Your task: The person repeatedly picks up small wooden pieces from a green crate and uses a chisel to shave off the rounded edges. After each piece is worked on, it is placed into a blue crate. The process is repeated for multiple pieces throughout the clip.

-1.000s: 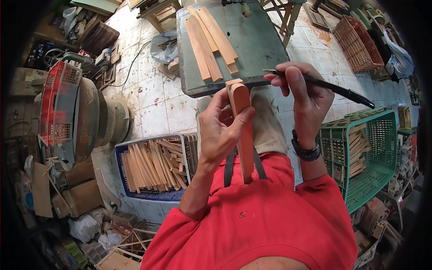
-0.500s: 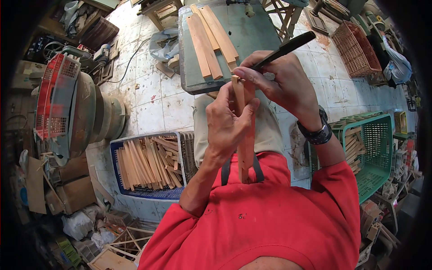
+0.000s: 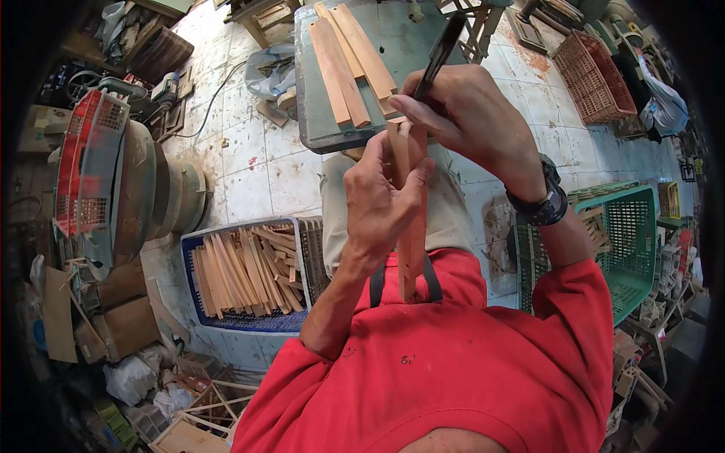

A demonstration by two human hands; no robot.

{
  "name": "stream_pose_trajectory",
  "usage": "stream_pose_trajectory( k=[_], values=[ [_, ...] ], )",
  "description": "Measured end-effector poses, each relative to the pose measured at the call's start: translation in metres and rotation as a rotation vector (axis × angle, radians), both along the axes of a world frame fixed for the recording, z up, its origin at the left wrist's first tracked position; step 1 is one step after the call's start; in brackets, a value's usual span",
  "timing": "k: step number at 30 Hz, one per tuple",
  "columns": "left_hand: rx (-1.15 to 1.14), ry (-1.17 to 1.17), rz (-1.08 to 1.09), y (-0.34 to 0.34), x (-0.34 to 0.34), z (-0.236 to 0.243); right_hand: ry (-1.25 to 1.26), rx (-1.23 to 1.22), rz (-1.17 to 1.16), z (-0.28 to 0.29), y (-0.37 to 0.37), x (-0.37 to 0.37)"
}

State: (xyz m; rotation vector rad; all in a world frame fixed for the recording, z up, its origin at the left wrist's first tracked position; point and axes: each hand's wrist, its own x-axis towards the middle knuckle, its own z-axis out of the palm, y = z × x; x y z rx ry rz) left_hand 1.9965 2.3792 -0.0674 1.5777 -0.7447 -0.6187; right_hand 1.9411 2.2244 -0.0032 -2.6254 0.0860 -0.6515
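Note:
My left hand (image 3: 381, 200) is wrapped around a wooden strip (image 3: 411, 241), held lengthwise in front of me with its near end against my red shirt. At the strip's far end my right hand (image 3: 464, 113) grips a slim black pen-like tool (image 3: 439, 57), its upper end pointing up and away. The tool's lower tip is hidden by my fingers, so I cannot tell whether it touches the wood. Just beyond my hands, several pale wooden strips (image 3: 337, 72) lie on a dark green table (image 3: 317, 124).
On the floor to the left, a blue crate (image 3: 264, 325) holds many wooden strips. A green crate (image 3: 630, 257) with wood pieces stands right, a reddish-brown basket (image 3: 593, 79) farther off. A machine with a red mesh guard (image 3: 91, 162) stands at the left.
My right hand has tilted the black tool more upright and shifted slightly over the strip's end. The left hand keeps its hold on the strip; the view has shifted a little.

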Motion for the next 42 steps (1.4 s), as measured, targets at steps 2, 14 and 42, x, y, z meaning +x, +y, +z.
stream_pose_trajectory(
  k=[2,14,42],
  values=[
    [-0.016,0.043,0.007,0.001,-0.001,0.001,-0.041,0.115,-0.019,-0.004,-0.003,-0.002],
    [-0.101,0.119,0.117,-0.003,0.026,-0.036,-0.106,0.965,-0.317,-0.118,0.109,-0.047],
    [-0.717,-0.139,0.073,0.007,0.031,0.002,-0.55,1.201,-0.72,-0.154,0.054,-0.105]
  ],
)
